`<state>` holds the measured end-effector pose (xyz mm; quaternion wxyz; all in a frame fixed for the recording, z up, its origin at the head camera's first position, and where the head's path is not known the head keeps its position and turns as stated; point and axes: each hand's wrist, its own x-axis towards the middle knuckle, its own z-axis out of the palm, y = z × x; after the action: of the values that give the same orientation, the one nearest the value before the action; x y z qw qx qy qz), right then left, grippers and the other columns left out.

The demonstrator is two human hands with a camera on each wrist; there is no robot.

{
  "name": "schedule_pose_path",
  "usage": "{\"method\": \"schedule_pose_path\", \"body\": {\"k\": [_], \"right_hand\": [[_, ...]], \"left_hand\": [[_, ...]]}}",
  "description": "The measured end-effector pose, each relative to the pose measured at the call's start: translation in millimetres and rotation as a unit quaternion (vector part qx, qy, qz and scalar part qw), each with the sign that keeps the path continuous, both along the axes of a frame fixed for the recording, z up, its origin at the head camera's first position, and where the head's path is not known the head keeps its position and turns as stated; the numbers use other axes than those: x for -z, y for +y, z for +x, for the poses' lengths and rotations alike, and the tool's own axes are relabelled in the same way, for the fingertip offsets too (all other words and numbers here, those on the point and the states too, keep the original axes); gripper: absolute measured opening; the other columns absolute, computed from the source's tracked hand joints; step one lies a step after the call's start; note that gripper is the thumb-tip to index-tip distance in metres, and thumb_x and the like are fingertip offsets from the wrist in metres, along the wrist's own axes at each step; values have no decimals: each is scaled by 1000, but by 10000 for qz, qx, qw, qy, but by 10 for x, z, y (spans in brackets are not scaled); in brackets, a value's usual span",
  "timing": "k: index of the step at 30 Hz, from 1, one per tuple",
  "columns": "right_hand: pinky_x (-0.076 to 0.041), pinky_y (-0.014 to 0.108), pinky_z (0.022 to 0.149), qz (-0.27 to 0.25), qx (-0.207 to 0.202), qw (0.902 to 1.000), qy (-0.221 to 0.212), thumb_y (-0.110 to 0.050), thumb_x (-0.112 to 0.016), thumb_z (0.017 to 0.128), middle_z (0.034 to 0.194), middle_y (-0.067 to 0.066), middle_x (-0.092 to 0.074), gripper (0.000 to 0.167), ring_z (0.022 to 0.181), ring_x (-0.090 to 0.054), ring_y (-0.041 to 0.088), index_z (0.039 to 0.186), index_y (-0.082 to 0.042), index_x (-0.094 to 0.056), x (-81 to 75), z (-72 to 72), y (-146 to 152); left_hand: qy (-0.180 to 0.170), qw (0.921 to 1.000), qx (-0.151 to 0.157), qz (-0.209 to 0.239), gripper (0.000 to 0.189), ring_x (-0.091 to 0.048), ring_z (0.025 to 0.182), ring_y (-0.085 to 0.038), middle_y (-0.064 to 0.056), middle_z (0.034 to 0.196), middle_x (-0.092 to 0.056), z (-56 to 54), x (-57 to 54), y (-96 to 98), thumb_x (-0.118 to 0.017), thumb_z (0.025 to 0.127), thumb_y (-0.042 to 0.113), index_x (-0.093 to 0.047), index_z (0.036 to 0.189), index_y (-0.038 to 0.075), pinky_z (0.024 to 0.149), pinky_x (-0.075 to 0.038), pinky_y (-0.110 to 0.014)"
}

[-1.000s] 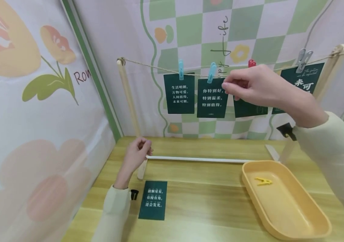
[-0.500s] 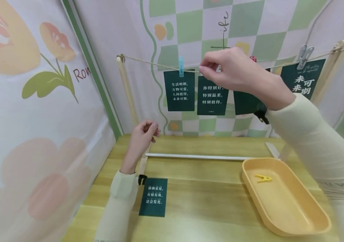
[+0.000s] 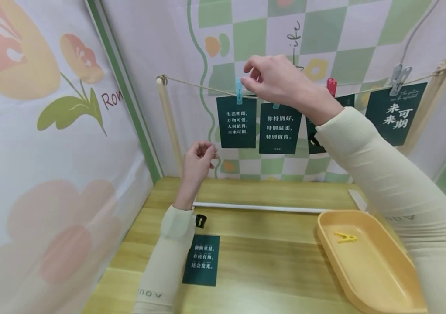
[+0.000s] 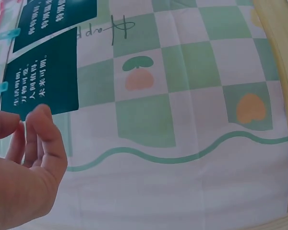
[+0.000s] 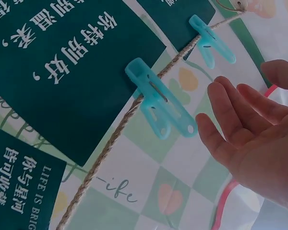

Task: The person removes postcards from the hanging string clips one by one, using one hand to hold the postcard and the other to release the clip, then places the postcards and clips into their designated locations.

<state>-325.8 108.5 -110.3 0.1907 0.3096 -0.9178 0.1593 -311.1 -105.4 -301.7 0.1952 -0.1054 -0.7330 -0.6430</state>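
My right hand [image 3: 276,80] is beside the leftmost blue clothespin [image 3: 239,91]. In the right wrist view its fingers are relaxed and apart from that clothespin [image 5: 216,43], with nothing between them. The pin clips a dark green card [image 3: 236,126] with white writing to the twine [image 3: 199,86]. Another blue clothespin [image 5: 156,96] holds a second green card [image 3: 280,131]; my right hand partly hides it in the head view. My left hand [image 3: 197,163], fingers loosely bent and holding nothing, hovers below and left of the first card.
Wooden posts [image 3: 169,126] carry the twine, joined low by a white rod [image 3: 258,207]. Further right hang cards under a red clothespin [image 3: 331,86] and a grey clothespin [image 3: 399,80]. A loose green card [image 3: 202,261] lies on the table; a yellow clothespin [image 3: 344,237] sits in the orange tray [image 3: 334,261].
My right hand has moved left along the twine, from near the red clothespin to the leftmost blue one. My left hand has risen from the white rod's end toward the first card.
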Motion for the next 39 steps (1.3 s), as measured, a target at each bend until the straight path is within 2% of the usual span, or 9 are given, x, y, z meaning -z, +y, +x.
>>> {"method": "schedule_pose_path", "body": {"k": [4, 8, 14, 19, 25, 28, 31, 36, 39], "right_hand": [[-49, 46, 95, 83, -32, 10000, -12, -35, -46, 102, 119, 18, -66, 48, 102, -62, 31, 135, -2, -52, -32, -60, -55], [-47, 48, 99, 167, 36, 9998, -123, -40, -46, 101, 121, 19, -65, 52, 105, -61, 32, 136, -2, -52, -74, -115, -97], [-47, 49, 100, 239, 138, 9988, -410, -46, -48, 99, 126, 20, -63, 58, 108, -61, 33, 138, -2, -51, -86, -168, -137], [-48, 51, 100, 514, 223, 9969, -557, -47, -49, 99, 127, 22, -63, 59, 110, -63, 35, 137, -2, -52, -83, -212, -118], [-48, 52, 100, 675, 168, 9963, -503, -39, -48, 101, 125, 24, -64, 52, 113, -63, 37, 134, 0, -55, -58, -274, -115], [-46, 53, 102, 653, 160, 9966, -486, -36, -46, 102, 127, 24, -64, 49, 116, -61, 38, 133, 1, -56, -44, -289, -131], [-45, 53, 104, 687, 141, 9966, -438, -34, -45, 102, 128, 24, -63, 47, 118, -60, 38, 131, 1, -57, -44, -294, -143], [-44, 52, 104, 704, 73, 9966, -430, -34, -44, 102, 128, 23, -63, 46, 119, -59, 37, 130, 0, -58, -56, -287, -158], [-47, 50, 99, 672, 26, 9968, -424, -33, -44, 103, 121, 21, -65, 42, 109, -61, 34, 124, 0, -60, -48, -277, -154]], "left_hand": [[101, 9997, -212, -93, 18, -60, 79, -14, -12, 97, -64, -33, -35, 24, -61, 98, 18, -62, 110, 4, 61, -52, -20], [180, 9991, -291, -252, 24, -60, 88, -18, -11, 107, -65, -62, -77, 34, -61, 97, 18, -61, 117, 4, 66, -53, -21], [67, 9980, -432, -451, 32, -63, 101, -23, -13, 117, -66, -136, -111, 25, -60, 97, 17, -59, 126, 4, 83, -55, -30], [10, 9982, -294, -514, 34, -62, 108, -26, -15, 120, -65, -208, -134, 65, -61, 97, 16, -58, 129, 6, 95, -53, -36], [-9, 9979, -92, -641, 40, -63, 109, -26, -13, 120, -65, -302, -97, 108, -62, 97, 23, -55, 133, 6, 95, -53, -39], [-25, 9973, -89, -731, 40, -64, 108, -24, -11, 120, -66, -313, -67, 118, -61, 98, 26, -56, 133, 9, 94, -53, -38], [-48, 9970, -154, -754, 35, -64, 104, -22, -11, 118, -67, -298, -56, 132, -60, 98, 26, -58, 130, 11, 88, -53, -33], [34, 9966, -244, -783, 25, -58, 88, -17, -11, 104, -68, -285, -64, 138, -59, 99, 22, -64, 117, 6, 73, -46, -24], [79, 9959, -211, -871, 21, -56, 81, -14, -8, 94, -66, -278, -74, 134, -61, 98, 22, -66, 110, 6, 70, -45, -22]]}}
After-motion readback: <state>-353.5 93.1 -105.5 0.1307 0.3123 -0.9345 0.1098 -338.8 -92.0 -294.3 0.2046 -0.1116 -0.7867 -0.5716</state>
